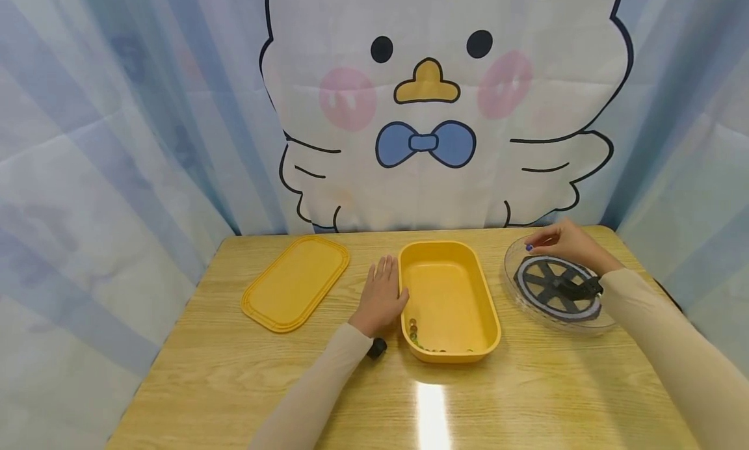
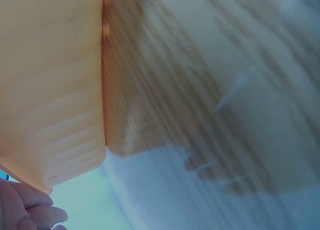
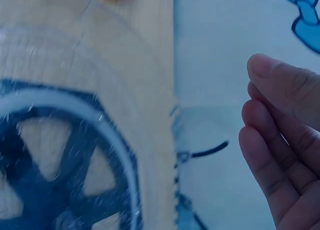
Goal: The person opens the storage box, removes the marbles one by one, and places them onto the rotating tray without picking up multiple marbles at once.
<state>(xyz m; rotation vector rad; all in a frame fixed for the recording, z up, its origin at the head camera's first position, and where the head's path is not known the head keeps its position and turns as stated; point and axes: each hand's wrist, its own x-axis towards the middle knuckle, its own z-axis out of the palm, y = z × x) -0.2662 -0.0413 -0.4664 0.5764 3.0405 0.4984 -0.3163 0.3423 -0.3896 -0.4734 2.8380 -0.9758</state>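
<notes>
My right hand (image 1: 564, 242) pinches a small blue marble (image 1: 529, 247) between thumb and fingertips, over the far left rim of a round clear dish (image 1: 510, 271). In the right wrist view the thumb and fingers (image 3: 275, 140) meet beside the dish, and the marble is hidden. With fingers straight, my left hand (image 1: 380, 297) lies along the left side of a deep yellow tub (image 1: 450, 294), its thumb at the rim. Several small amber and green marbles (image 1: 413, 330) sit in the tub's near left corner and along its near edge.
A flat yellow lid (image 1: 297, 282) lies on the wooden table (image 1: 193, 378) at the left. Under the clear dish shows a dark six-spoked wheel pattern with a pale ring (image 1: 523, 287). A curtain (image 1: 427, 196) with a printed cartoon bird hangs right behind the table's far edge.
</notes>
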